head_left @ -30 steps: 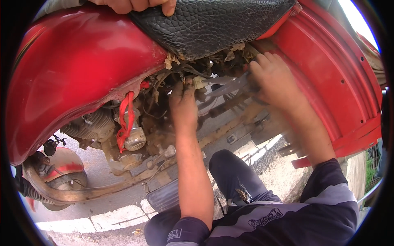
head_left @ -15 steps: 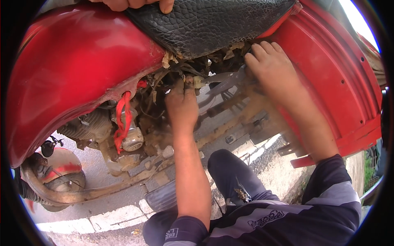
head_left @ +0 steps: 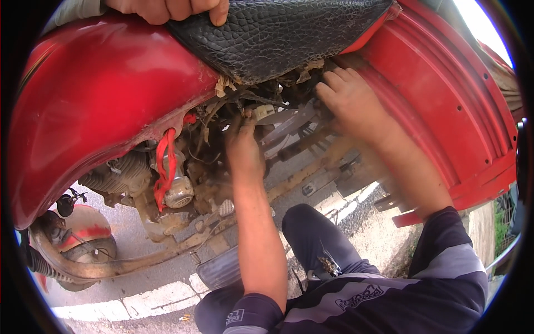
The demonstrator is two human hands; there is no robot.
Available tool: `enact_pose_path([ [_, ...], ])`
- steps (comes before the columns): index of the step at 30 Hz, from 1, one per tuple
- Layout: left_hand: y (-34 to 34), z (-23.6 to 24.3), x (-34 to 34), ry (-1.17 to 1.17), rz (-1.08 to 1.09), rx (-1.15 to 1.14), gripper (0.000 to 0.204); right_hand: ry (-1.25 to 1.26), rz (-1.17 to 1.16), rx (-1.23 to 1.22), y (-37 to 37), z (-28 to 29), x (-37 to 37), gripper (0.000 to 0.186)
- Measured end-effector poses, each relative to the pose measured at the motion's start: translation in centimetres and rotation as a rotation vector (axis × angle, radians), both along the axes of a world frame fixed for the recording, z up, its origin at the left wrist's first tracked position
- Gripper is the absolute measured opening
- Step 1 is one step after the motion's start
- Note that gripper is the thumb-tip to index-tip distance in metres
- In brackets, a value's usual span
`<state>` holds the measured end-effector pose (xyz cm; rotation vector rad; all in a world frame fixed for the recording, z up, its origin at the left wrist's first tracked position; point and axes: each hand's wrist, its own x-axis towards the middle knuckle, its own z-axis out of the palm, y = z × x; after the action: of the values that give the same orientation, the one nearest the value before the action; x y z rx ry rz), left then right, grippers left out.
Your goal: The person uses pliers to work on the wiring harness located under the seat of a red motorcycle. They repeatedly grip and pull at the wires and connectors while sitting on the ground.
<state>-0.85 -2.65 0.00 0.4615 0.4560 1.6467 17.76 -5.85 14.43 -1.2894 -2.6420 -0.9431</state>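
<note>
Head view shows me crouched beside a red motorcycle, its red side panel (head_left: 105, 106) filling the upper left of the frame and the black textured seat (head_left: 278, 33) across the top. My left hand (head_left: 245, 147) reaches up at centre into the tangle of wires and dirty frame parts (head_left: 245, 106) under the seat; its fingers are buried among them, so I cannot tell whether they are pinched together on anything. My right hand (head_left: 350, 100) lies right of centre with its fingers loosely apart, pressed at the gap where the seat meets the red rear cowl (head_left: 445, 111), gripping nothing I can make out. Another person's hand (head_left: 172, 8) clasps the seat edge at the top.

I judge the step in hand to be groping for a connector or fastener in that cavity. Next move calls for feel more than sight: steadying the right hand and working the left fingertips onto one part without snagging the red cable (head_left: 164, 167) hanging lower left.
</note>
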Motion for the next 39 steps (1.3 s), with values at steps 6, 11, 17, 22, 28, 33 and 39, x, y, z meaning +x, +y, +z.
enact_pose_path([
  [6, 1.4, -3.1, -0.7, -0.034, -0.178, 0.170, 0.021, 0.091, -0.139, 0.021, -3.2, 2.5, -0.4, 0.040],
  [11, 0.7, -2.3, -0.5, -0.042, -0.135, 0.176, 0.022, 0.077, -0.279, -0.054, -3.6, 1.6, 0.0, 0.036],
  [17, 0.5, -2.6, -0.6, -0.077, -0.152, 0.308, 0.025, 0.032, -0.255, 0.004, -3.5, 0.7, 0.0, 0.036],
  [22, -0.4, -2.5, -0.4, -0.099, -0.142, 0.318, 0.029, 0.091, -0.288, -0.077, -3.2, 0.2, 0.5, 0.036],
  [28, 0.1, -3.5, 0.4, -0.125, -0.099, 0.311, 0.033, 0.084, -0.212, -0.034, -2.6, 0.6, 0.2, 0.032],
  [33, 0.1, -3.5, 0.6, -0.108, -0.100, 0.301, 0.036, 0.066, -0.160, -0.041, -1.9, 0.4, 0.7, 0.034],
  [39, 0.5, -4.3, 0.4, -0.076, -0.086, 0.337, 0.038, 0.091, -0.255, -0.138, -1.6, -0.3, 0.0, 0.037],
])
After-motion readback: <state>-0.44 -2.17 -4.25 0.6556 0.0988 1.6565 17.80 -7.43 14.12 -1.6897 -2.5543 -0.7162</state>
